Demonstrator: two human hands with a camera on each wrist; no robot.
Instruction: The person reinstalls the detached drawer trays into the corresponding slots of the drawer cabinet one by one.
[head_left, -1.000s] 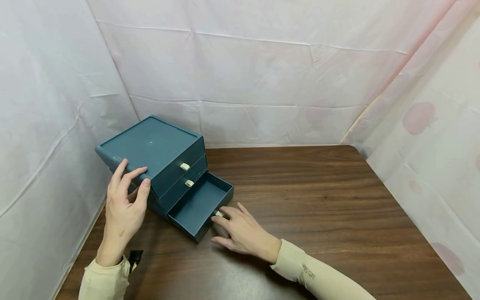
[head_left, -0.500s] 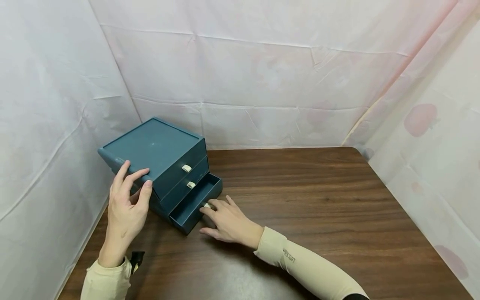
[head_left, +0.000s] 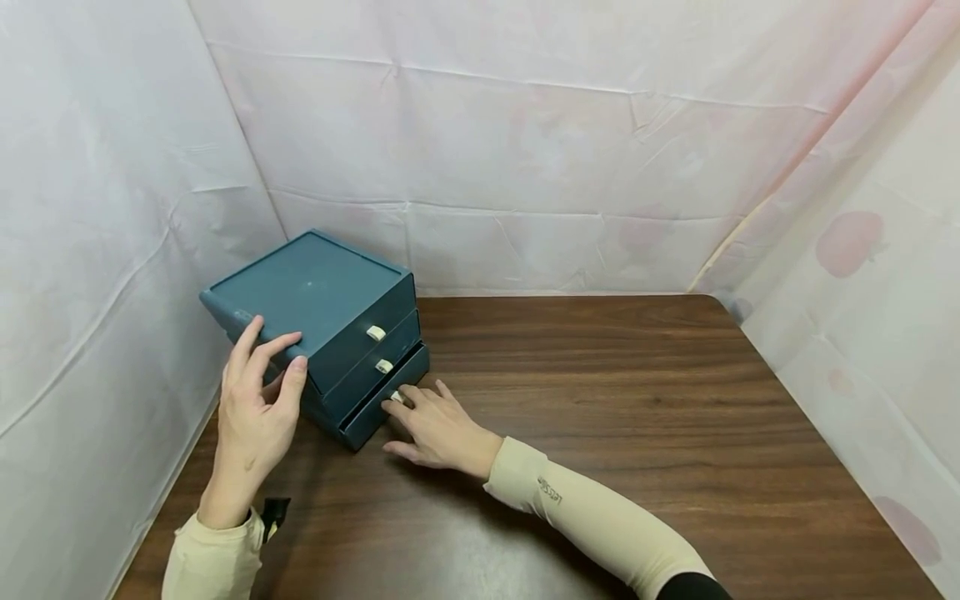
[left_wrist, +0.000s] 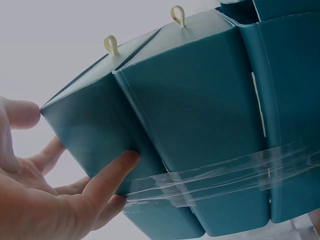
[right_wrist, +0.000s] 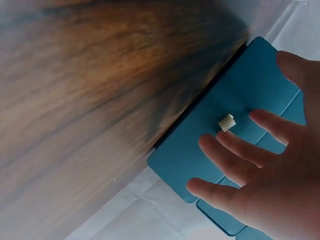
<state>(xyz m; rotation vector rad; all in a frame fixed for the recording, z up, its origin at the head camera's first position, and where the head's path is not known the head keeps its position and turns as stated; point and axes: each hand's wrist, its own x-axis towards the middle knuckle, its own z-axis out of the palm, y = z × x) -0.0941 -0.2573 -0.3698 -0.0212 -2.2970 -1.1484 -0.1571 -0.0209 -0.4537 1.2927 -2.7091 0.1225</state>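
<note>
A dark teal three-drawer box (head_left: 307, 287) stands at the table's left, its front turned toward the right. The bottom drawer (head_left: 367, 419) sticks out slightly; the upper two are closed. My left hand (head_left: 255, 417) rests on the box's near upper edge, thumb at the corner and fingers spread on its top and side. Against the bottom drawer's front, my right hand (head_left: 442, 433) touches with extended fingers around its small cream pull tab (right_wrist: 227, 123). Similar cream tabs show on the upper drawers. Neither hand is curled round anything.
Clear tape (left_wrist: 200, 185) runs across the box's side in the left wrist view. Brown wood-grain table (head_left: 637, 433) extends to the right. White sheets (head_left: 510, 150) hang behind and at both sides, the left one close to the box.
The bottom drawer has slid inward from well out to almost closed, the right hand moving left and away with it. The left hand keeps its place on the box.
</note>
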